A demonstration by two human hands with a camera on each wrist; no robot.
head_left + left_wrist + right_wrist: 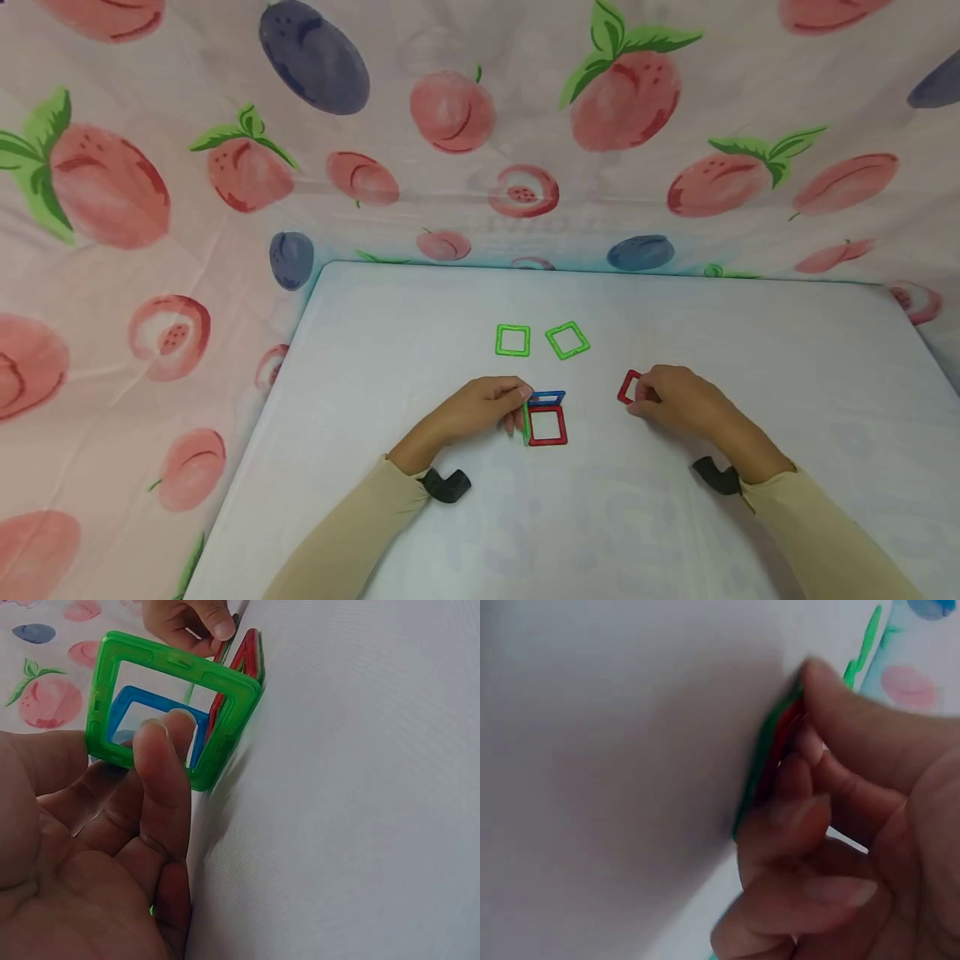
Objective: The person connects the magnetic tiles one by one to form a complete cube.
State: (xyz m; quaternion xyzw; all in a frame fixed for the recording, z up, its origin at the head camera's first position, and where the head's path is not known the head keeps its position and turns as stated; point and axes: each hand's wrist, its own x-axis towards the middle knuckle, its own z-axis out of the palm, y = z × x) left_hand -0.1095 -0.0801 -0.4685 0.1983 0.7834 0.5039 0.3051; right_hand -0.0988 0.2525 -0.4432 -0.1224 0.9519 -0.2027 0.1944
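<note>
Cloth [450, 42] with a fruit print stands behind and to the left of the white counter [405, 358]. Beige sleeves [352, 521] reach in over it. Left hand [480, 406] pinches the upright green frame [526, 425] near its far corner. Right hand [678, 402] grips a held red frame [623, 389] by its side, apart from the assembly; whether that piece touches the counter cannot be told. Assembly noted: flat red frame [549, 442] lying on the counter, the upright green frame along its left side, a blue frame [547, 393] tilted at its far side. Beyond lie one green frame [513, 327] set straight and another green frame [576, 351] turned askew.

Risks, as judged: the blue frame could fold down if its joint slips; the upright green frame could topple on early release; a knock from the right hand could skew the joined edges.

Materials: cloth matte and creased; counter covering pale and finely textured; frames glossy, translucent plastic, hollow squares with rounded corners. In the right wrist view, a green strip borders the held red piece; whether this is a second frame cannot be determined.
</note>
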